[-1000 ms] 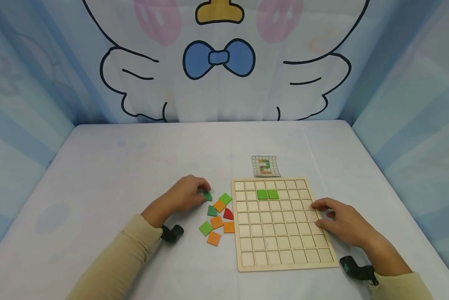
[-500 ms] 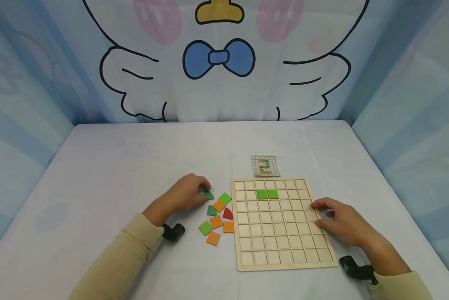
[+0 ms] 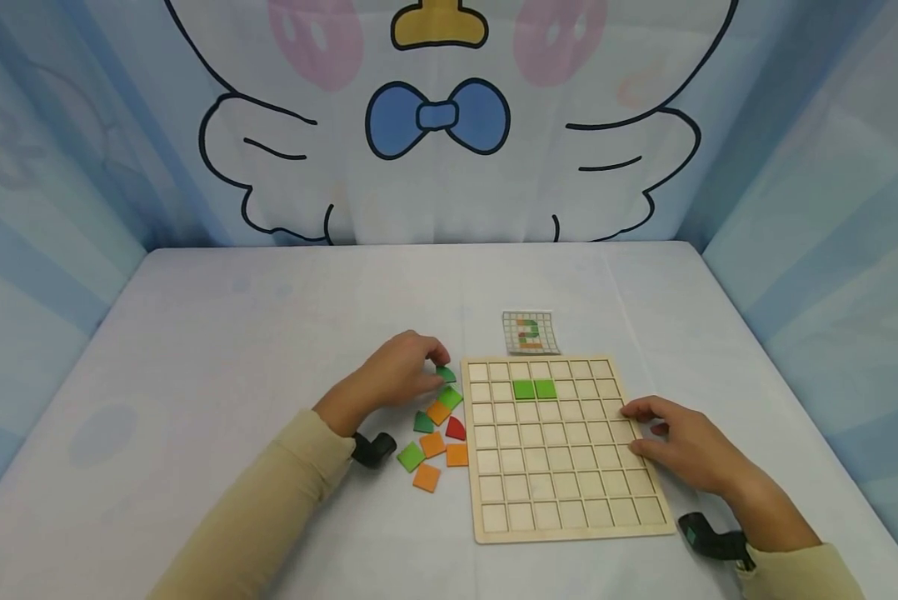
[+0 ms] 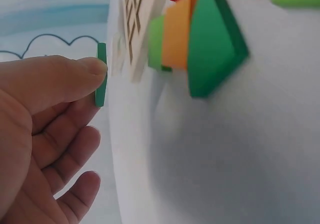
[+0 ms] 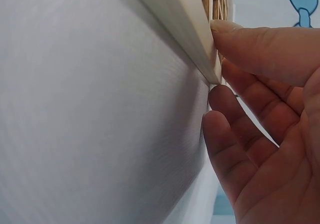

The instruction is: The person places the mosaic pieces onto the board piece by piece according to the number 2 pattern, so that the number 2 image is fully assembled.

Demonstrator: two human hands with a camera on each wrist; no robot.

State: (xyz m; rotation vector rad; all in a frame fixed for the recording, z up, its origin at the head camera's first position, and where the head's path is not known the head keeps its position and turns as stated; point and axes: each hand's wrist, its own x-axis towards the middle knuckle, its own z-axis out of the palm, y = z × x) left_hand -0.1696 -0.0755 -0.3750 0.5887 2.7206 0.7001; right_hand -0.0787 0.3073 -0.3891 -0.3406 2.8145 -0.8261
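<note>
In the head view, the left hand (image 3: 392, 373) pinches a flat dark green tile with one curved side (image 3: 446, 375), thumb and forefinger closed to the tile's thickness. The pale wooden grid board (image 3: 558, 461) lies just right of these fingers, its far left corner closest to them, so the left hand is the nearer one to that corner. Two light green square tiles (image 3: 524, 389) sit in the board, farther right of the fingers. Loose orange square tiles (image 3: 433, 443) lie on the white table (image 3: 306, 300), on the person's side of the fingers.

In the left wrist view, the held tile shows edge-on, its long axis nearly upright past the thumb tip (the lower fingers curl loosely, holding nothing).

In the right wrist view, the right hand (image 5: 295, 134) rests its thumb on the board's rim, its other fingers loosely bent beside the edge; whether any press beneath it, I cannot tell
</note>
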